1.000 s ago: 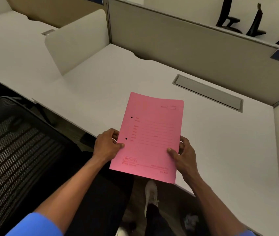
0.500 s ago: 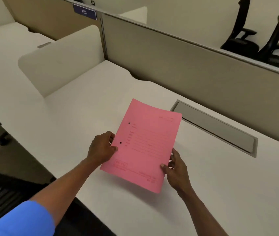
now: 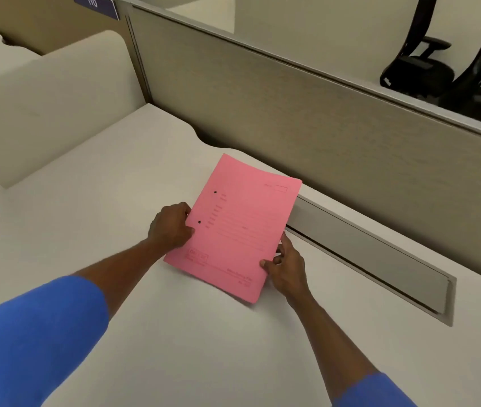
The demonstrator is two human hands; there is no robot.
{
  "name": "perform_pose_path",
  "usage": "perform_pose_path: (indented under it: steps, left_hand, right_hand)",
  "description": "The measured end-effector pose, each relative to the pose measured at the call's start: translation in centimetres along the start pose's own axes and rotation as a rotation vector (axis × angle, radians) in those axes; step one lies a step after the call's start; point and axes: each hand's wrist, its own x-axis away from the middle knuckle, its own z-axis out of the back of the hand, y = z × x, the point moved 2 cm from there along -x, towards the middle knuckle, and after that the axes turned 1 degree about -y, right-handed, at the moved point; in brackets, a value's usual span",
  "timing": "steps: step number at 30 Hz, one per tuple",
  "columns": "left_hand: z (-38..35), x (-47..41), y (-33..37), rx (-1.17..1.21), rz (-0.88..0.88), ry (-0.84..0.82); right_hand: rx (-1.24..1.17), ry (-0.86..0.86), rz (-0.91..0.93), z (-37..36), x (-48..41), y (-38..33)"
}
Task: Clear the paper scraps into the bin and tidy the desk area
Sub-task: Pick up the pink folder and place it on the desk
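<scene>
Two hands – left (image 3: 171, 226), right (image 3: 287, 267) – gripping one pink folder (image 3: 238, 227), over one white desk (image 3: 86, 207), two chairs behind

Left hand (image 3: 171, 226) and right hand (image 3: 287, 267) grip pink folder (image 3: 238, 227) over desk (image 3: 86, 207).

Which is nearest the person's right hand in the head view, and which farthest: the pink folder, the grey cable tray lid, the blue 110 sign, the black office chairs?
From the right hand:
1. Pink folder, in its grip, just left.
2. Grey cable tray lid, set into the desk, just right.
3. Black office chairs, beyond the partition, far right.
4. Blue 110 sign, top left corner.
</scene>
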Motion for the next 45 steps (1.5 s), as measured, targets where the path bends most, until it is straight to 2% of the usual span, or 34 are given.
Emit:
perform_pose_path:
  steps: [7,16,27,41,45]
  left_hand:
    - [-1.8,-6.1,1.7,-0.08,0.029,0.038]
    - [-3.5,-10.4,3.0,-0.182,-0.006,0.044]
    - [-6.1,-11.1,3.8,-0.377,-0.06,0.025]
    - [-6.3,-12.0,4.0,-0.459,-0.098,0.008]
    - [-6.0,-11.6,3.8,-0.394,-0.113,0.003]
  right_hand:
    - [-0.048,0.078,-0.064,-1.0,-5.5,0.7]
    - [0.042,0.152,-0.009,-2.1,-8.4,0.3]
    - [0.28,0.204,-0.065,-3.1,-9.5,-0.3]
    - [0.279,0.209,-0.058,-3.6,-9.8,-0.1]
    - [0.251,0.207,-0.043,-3.5,-9.6,0.2]
